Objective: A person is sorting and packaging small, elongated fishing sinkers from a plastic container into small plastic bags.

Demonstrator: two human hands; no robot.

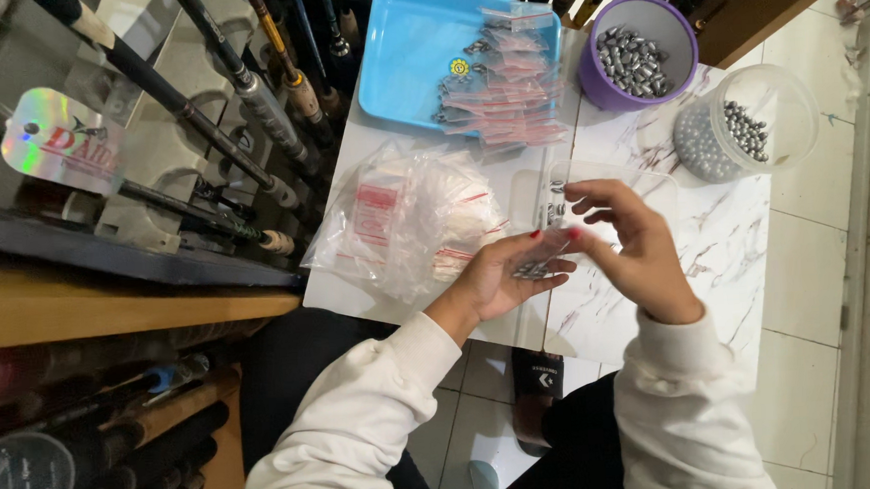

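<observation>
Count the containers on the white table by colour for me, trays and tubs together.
Blue tray: 1
Purple tub of grey weights: 1
Clear tub of grey weights: 1
Total: 3

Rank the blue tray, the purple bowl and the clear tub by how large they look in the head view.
1. blue tray, clearly largest.
2. clear tub and purple bowl: these look alike, and the bowl is partly cut off, so I won't rank them.
</observation>
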